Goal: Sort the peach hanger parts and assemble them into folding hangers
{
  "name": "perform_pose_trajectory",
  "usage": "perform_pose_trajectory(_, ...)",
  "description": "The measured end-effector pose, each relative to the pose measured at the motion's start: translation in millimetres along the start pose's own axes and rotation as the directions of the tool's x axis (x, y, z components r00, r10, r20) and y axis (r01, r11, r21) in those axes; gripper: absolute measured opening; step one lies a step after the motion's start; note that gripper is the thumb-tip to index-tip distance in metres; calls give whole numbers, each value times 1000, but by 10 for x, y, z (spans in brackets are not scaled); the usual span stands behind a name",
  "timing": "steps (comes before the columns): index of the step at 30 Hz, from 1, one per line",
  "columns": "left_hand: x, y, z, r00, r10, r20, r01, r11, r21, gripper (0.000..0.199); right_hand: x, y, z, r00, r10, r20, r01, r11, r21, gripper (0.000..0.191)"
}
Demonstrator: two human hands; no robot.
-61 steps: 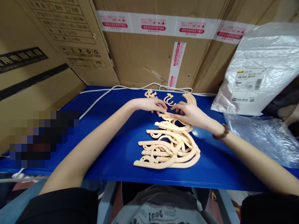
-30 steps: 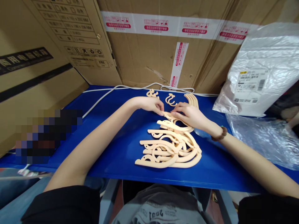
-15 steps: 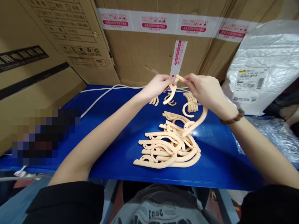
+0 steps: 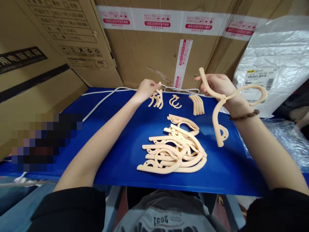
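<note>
Currently, your right hand [image 4: 218,84] is holding a beige hanger [image 4: 218,96] raised above the right part of the blue table [image 4: 116,129]. Its fingers are curling behind the upper arm and gripping it; the other arm is hanging down, and the hook is curving across your wrist, in front of the white bag [image 4: 256,64].

Your left hand [image 4: 146,91] is pinching the top of a small part [image 4: 160,93] between thumb and forefinger — fingers closing on it, just over the clips [image 4: 153,100] near the back edge.

Between your hands, the loose hooks [image 4: 175,101] are lying on the table, and the curved strips [image 4: 196,104] are resting side by side to their right. Nearer you, the pile [image 4: 176,148] of folded hangers is overlapping in a fan. A white cord [image 4: 103,102] is running along the back — the upright carton [image 4: 145,61] is standing behind it.
</note>
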State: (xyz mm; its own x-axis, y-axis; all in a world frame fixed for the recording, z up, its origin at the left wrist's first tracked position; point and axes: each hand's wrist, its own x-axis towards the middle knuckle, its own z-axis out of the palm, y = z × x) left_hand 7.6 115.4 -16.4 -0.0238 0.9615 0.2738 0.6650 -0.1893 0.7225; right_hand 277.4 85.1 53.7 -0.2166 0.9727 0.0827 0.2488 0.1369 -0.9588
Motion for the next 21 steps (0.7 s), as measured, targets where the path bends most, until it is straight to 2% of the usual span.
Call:
perform_pose_trajectory(3, 20, -208, 63, 998, -49, -40, 51, 997, 59, 25, -41, -23, 36, 1000, 20, -14, -19, 993, 117, 29)
perform_pose_trajectory(6, -18, -312, 121, 996, -50, -79, 57, 993, 100, 19, -75, -61, 96, 996, 9, -85, 4, 988, 153, 29)
perform_pose_trajectory(9, -48, -295, 140, 983, 16, -183, 17, 984, 178, 24, -58, -50, 148, 990, -3, -139, 31, 979, 202, 28)
perform_pose_trajectory(11, -59, -179, 131, 980, 70, -188, -45, 990, 135, 27, -24, -10, 173, 975, -22, -220, 74, 970, 231, 24)
perform_pose_trajectory(12, -68, -86, 121, 988, 80, -135, -73, 996, 54, 30, -7, 14, 181, 961, -46, -273, 109, 969, 222, 23)
perform_pose_trajectory(14, -104, 152, 95, 989, 75, 127, -45, 973, -225, 51, 14, 51, 187, 922, -144, -358, 199, 972, 122, 25)
perform_pose_trajectory(15, -133, 283, 79, 957, 101, 274, 0, 938, -346, 60, 17, 62, 183, 905, -201, -375, 230, 973, 34, 27)
perform_pose_trajectory(16, -167, 410, 60, 923, 130, 363, 44, 899, -435, 62, 14, 67, 177, 893, -249, -374, 243, 968, -65, 29)
perform_pose_trajectory(18, -240, 616, 19, 902, 147, 406, 119, 820, -561, 57, -2, 62, 156, 884, -309, -352, 236, 943, -234, 30)
perform_pose_trajectory(21, -321, 741, -46, 919, 158, 361, 145, 714, -685, 25, -35, 49, 133, 893, -376, -246, 291, 901, -322, 23)
